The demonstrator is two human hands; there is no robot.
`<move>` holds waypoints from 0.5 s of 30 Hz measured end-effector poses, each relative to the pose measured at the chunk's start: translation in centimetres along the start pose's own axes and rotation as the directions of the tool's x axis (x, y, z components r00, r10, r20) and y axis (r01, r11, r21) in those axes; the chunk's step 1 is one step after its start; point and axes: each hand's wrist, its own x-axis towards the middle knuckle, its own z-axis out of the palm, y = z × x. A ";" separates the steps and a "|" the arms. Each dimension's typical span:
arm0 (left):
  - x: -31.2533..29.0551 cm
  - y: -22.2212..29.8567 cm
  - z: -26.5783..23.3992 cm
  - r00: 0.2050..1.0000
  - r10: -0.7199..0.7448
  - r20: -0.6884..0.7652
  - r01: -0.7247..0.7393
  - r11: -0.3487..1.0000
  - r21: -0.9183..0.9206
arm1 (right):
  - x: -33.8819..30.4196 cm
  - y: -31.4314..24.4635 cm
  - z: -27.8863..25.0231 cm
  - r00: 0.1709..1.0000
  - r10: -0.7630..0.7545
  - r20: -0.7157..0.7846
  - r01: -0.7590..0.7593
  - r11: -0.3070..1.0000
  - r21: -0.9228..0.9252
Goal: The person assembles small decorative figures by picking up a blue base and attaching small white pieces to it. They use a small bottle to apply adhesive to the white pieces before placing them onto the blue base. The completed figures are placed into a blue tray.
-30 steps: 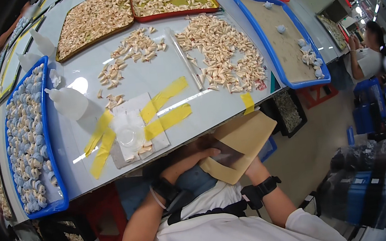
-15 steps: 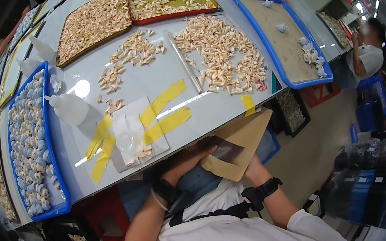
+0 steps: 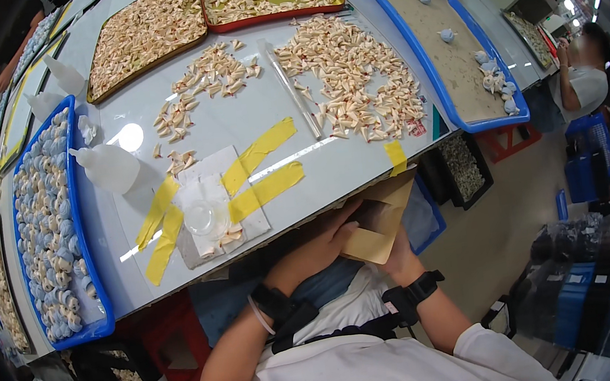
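Right hand [image 3: 401, 256] grasping the tan paper envelope [image 3: 370, 247] just below the bench [image 3: 333, 172] edge; left hand [image 3: 319, 250] at its mouth, grip can't be told! Left blue tray [image 3: 84, 336], packed with blue-and-cream pieces [image 3: 47, 242]; right blue tray [image 3: 450, 76], a few; red-rimmed tray [image 3: 278, 19] behind, cream cones [image 3: 265, 5].

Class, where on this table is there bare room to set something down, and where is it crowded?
One free patch of tabletop lies between the small loose pile, the clear tube and the yellow tape strips. Another follows the front edge from those strips to the short tape piece. Crowded: the large pile and the left blue tray.
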 end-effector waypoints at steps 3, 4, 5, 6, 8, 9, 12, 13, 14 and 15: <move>-0.3 0.6 0.2 0.999 -0.003 0.032 0.004 0.999 -0.035 | 0.2 0.0 -0.1 0.998 -0.018 0.059 0.019 1.000 -0.011; -0.3 0.9 0.2 0.999 0.003 0.038 -0.002 0.999 -0.039 | 0.3 0.2 -0.8 0.999 -0.022 -0.028 0.021 0.999 -0.034; -0.3 1.2 0.1 0.999 0.009 0.043 -0.008 0.999 -0.043 | 0.3 0.2 -1.2 0.993 -0.027 -0.114 0.020 0.998 -0.057; -0.2 1.5 0.0 0.998 -0.013 0.065 0.018 0.996 -0.082 | 0.1 0.2 -1.1 0.985 -0.028 -0.168 0.012 0.995 -0.098; -0.2 1.9 -0.2 0.992 -0.054 0.112 0.071 0.985 -0.157 | -0.3 0.2 -0.7 0.961 -0.037 -0.273 -0.012 0.984 -0.176; -0.2 1.8 -0.2 0.987 -0.089 0.135 0.118 0.969 -0.218 | -0.2 0.4 -0.7 0.958 -0.121 -0.259 0.060 0.971 -0.232; -0.2 1.5 -0.1 0.971 -0.136 0.195 0.202 0.905 -0.374 | -0.2 0.5 -0.5 0.930 -0.290 -0.227 0.192 0.907 -0.375; -0.2 1.3 0.1 0.973 -0.118 0.199 0.193 0.888 -0.417 | -0.2 0.3 -0.1 0.926 -0.296 -0.235 0.181 0.893 -0.412; -0.2 1.0 0.3 0.974 -0.100 0.202 0.185 0.869 -0.459 | -0.2 0.1 0.2 0.922 -0.302 -0.243 0.169 0.878 -0.448; -0.3 0.2 0.4 0.972 -0.137 0.191 0.213 0.855 -0.474 | -0.1 0.1 0.2 0.911 -0.318 -0.263 0.164 0.864 -0.476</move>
